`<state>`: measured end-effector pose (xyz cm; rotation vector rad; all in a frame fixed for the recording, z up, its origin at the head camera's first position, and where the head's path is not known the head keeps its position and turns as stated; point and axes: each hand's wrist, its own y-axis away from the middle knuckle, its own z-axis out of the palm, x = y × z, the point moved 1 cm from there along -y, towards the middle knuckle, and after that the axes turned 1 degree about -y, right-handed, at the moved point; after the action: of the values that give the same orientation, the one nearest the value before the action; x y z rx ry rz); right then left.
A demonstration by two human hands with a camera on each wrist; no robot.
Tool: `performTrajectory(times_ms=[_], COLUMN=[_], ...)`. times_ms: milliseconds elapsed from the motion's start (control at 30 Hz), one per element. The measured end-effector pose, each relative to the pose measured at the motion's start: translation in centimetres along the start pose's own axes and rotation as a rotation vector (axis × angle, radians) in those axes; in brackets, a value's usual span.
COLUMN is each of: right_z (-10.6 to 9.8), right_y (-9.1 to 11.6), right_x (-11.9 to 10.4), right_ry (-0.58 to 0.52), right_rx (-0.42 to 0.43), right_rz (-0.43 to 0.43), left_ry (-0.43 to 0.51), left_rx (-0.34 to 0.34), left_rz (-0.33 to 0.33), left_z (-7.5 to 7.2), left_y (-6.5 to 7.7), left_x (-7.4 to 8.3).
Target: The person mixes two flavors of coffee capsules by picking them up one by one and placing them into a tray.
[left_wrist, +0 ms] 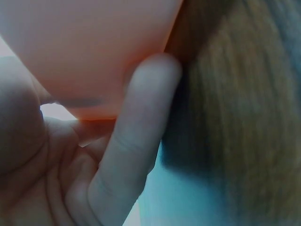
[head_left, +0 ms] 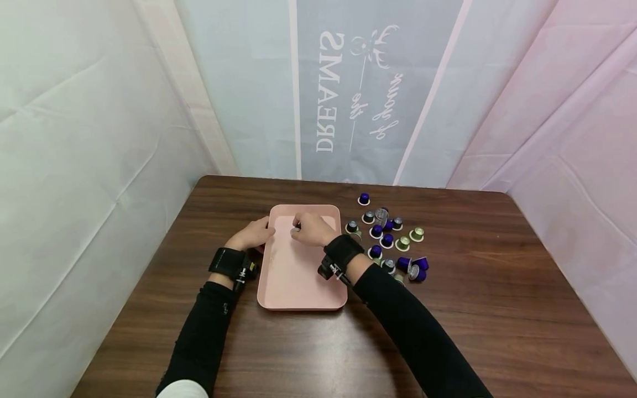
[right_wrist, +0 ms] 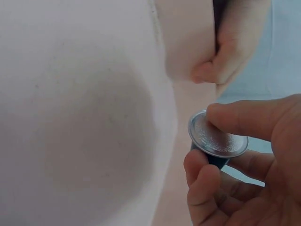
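Note:
A pink rectangular tray (head_left: 298, 282) lies on the table. My left hand (head_left: 254, 234) grips its left rim near the far corner, and the thumb laps over the edge. Seen from the left wrist, fingers (left_wrist: 141, 108) hold the tray's side from both faces. Over the far part of the tray, my right hand (head_left: 313, 229) pinches a coffee capsule (right_wrist: 202, 134). In the right wrist view the capsule is tilted, its silver foil lid under the thumb (right_wrist: 240, 115) and its dark body against the curled fingers.
Right of the tray, loose coffee capsules (head_left: 386, 240) lie scattered in blue, green and dark colours, some on their sides. The wooden table (head_left: 497, 298) ends at a printed curtain (head_left: 249, 110) behind; pale cloth (head_left: 89, 166) hangs on both sides.

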<state>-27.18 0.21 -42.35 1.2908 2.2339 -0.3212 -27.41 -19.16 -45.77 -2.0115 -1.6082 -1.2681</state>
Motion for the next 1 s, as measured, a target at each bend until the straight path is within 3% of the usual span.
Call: performTrajectory(times_ms=[200,433,700,1000], right_z=[0.7,-0.6,-4.1,-7.6], right_y=[-0.7,0.2,4.2,9.0], right_x=[0.2,-0.2,-0.1,3.2], right_ry=[0.025,0.0,0.112,0.15], right_rx=[-0.011,-0.019,-0.135,-0.062], right_rz=[-0.012,-0.123,-0.162,-0.218], left_ry=[-0.009,-0.003,-0.004,-0.018], left_rx=[-0.01,0.001,-0.007,-0.013], left_rz=[0.0,-0.018,-0.002,0.014], left_z=[0.1,0.0,0.1,-0.1], left_y=[-0.2,0.0,0.0,0.0], left_x=[-0.2,0.0,0.0,-0.1])
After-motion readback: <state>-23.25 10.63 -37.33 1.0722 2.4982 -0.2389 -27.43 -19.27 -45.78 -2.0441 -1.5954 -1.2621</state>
